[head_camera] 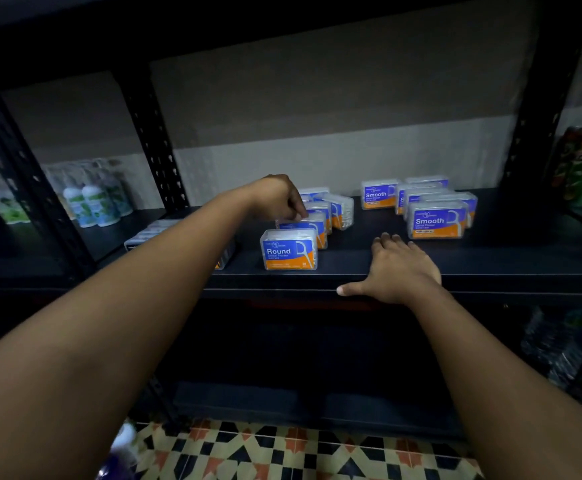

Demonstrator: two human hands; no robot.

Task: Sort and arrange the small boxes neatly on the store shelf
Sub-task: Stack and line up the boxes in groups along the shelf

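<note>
On the dark store shelf (352,268) we find two groups of small boxes. Right of our left grip (277,197) stand the Smooth boxes (436,220), stacked in overlapping rows. Beneath that grip runs the Round row (312,216), its front box (289,249) upright, label forward. We judge sorting half done: the left grip pinches the second Round box (303,227), needing squaring. Our right hand (400,268) lies flat, empty, on the shelf edge.
</note>
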